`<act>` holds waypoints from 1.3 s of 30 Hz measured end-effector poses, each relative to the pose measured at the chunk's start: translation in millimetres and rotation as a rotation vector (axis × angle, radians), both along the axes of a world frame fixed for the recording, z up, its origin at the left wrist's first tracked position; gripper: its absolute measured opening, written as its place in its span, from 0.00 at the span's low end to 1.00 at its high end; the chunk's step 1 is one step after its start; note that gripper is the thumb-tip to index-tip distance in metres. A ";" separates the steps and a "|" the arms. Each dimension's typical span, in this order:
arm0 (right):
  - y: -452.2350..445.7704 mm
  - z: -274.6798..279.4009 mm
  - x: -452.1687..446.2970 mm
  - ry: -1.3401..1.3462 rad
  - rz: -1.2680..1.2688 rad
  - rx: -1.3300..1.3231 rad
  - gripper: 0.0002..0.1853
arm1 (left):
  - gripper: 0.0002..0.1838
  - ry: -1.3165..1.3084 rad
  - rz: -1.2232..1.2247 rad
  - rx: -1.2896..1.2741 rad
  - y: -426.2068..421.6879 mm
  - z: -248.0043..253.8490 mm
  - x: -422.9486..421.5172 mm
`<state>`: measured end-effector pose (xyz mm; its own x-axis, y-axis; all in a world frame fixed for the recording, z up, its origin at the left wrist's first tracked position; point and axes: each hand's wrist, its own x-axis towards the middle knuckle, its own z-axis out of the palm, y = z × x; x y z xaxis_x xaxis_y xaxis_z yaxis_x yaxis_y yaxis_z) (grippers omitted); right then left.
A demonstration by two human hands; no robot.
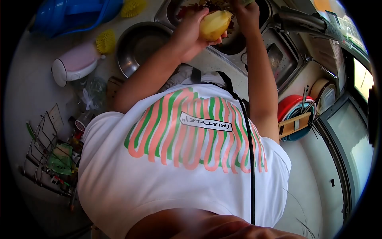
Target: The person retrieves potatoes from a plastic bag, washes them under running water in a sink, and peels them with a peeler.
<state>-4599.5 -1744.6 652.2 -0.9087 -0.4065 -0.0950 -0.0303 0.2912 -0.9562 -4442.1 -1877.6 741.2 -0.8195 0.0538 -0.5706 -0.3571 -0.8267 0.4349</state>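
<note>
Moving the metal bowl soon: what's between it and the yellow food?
In the head view, the left hand and wrist lie between the bowl and the yellow food.

Bright, dark-framed window (363, 78), apparently daylit.

a narrow gap at three o'clock separates the yellow produce (216, 26) from the right wrist (250, 30); a steel bowl (139, 44) obstructs nine o'clock.

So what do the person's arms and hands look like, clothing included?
The left hand and right hand are ungloved, the right partly cut off by the picture's edge. Both forearms are bare, with no watch showing. The white T-shirt has short sleeves, wavy pink and green stripes and a boxed label. A black cord runs down its front.
</note>
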 end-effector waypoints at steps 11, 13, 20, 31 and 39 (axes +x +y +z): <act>-2.5 83.6 47.9 -0.389 -0.167 -0.580 0.14 | 0.23 -0.103 0.122 0.072 4.0 -36.1 -7.1; -2.7 97.9 61.2 -0.292 0.067 -0.256 0.14 | 0.22 -0.126 0.182 0.107 9.7 -32.4 -7.9; -13.3 80.5 49.0 -0.381 0.193 -0.276 0.12 | 0.21 -0.100 0.098 -0.072 9.8 -12.7 -5.7; 15.7 19.1 16.1 -0.247 -0.230 -0.169 0.16 | 0.28 0.115 0.010 -0.021 -10.9 -17.7 3.9; -13.9 86.2 56.9 -0.370 -0.042 -0.402 0.09 | 0.25 -0.069 0.134 -0.186 14.6 7.9 -3.3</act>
<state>-4542.7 -1758.6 738.4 -0.8605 -0.4404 -0.2561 0.3329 -0.1056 -0.9370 -4445.4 -1863.0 749.1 -0.7706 -0.1645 -0.6158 -0.2837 -0.7766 0.5625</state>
